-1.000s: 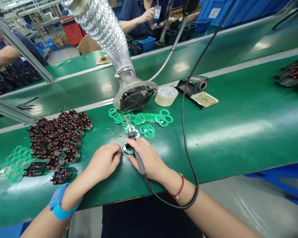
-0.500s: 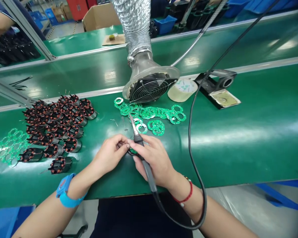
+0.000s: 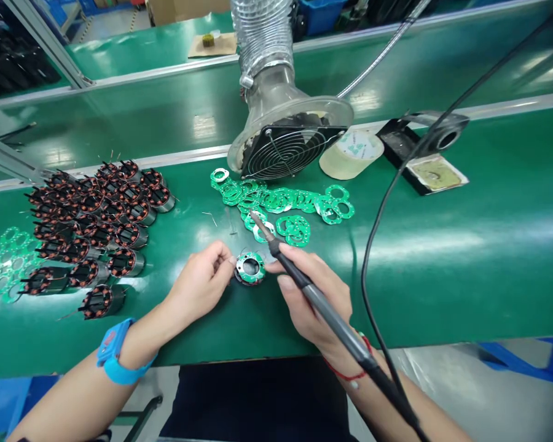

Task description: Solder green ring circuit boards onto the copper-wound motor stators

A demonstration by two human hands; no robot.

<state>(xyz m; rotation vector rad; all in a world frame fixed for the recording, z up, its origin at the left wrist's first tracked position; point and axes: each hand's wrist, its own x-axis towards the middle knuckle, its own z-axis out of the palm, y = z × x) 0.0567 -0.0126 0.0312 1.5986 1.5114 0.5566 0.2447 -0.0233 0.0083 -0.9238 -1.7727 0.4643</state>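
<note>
A motor stator (image 3: 250, 281) with a green ring-shaped circuit board (image 3: 245, 269) on top stands on the bench between my hands. My left hand (image 3: 201, 279) is closed, thumb and fingertips pinched at the stator's left edge. A soldering iron (image 3: 320, 301) rests in the grip of my right hand (image 3: 316, 291), its tip pointing up and left, beyond the stator and apart from it. One finger of that hand reaches toward the stator's right side. Just past the iron's tip lie loose green ring boards (image 3: 281, 199), partly overlapping.
Several stators with copper windings (image 3: 96, 224) crowd the left, beside more ring boards (image 3: 9, 264). A fume extractor (image 3: 288, 150) hangs low over the back. Behind it are a tape roll (image 3: 350, 153) and an iron stand with sponge (image 3: 435, 174). The iron's cable (image 3: 366, 258) loops at right.
My right hand has moved right, drawing the soldering iron off the stator, whose ring board now shows. My left hand stays at its edge. The view has tilted down slightly.
</note>
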